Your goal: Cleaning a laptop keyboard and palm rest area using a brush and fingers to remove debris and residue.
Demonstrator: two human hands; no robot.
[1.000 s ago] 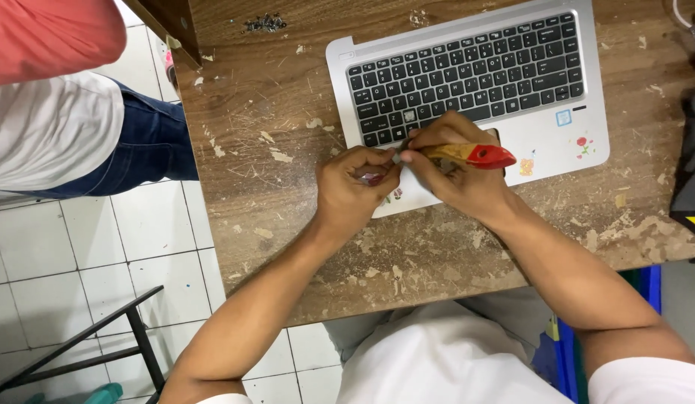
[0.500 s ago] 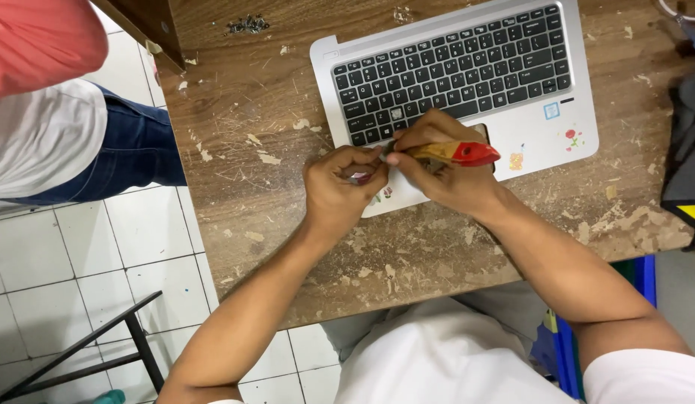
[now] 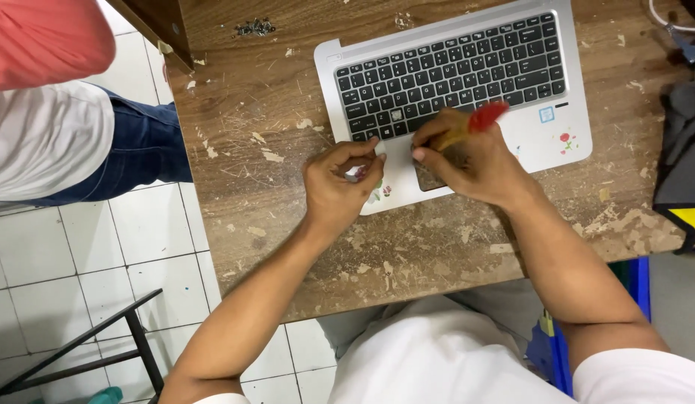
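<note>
A silver laptop base (image 3: 546,138) with a black keyboard (image 3: 448,75) lies on a worn wooden table (image 3: 288,202). My right hand (image 3: 467,164) rests over the touchpad and grips a screwdriver (image 3: 478,121) with a red and yellow handle, its tip pointing down-left near the keyboard's lower edge. My left hand (image 3: 336,183) sits at the laptop's front left corner, fingers curled and pinched together beside the palm rest. Whether it holds something small is not visible.
A pile of small dark screws (image 3: 254,28) lies at the table's far left. A dark cloth or bag (image 3: 684,164) sits at the right edge. Another person in jeans and a white shirt (image 3: 56,142) stands to the left. A black metal frame (image 3: 100,352) is on the tiled floor.
The screwdriver has swung from lying level across the palm rest to tilted up, handle raised toward the keyboard. Both hands have stayed at the laptop's front edge.
</note>
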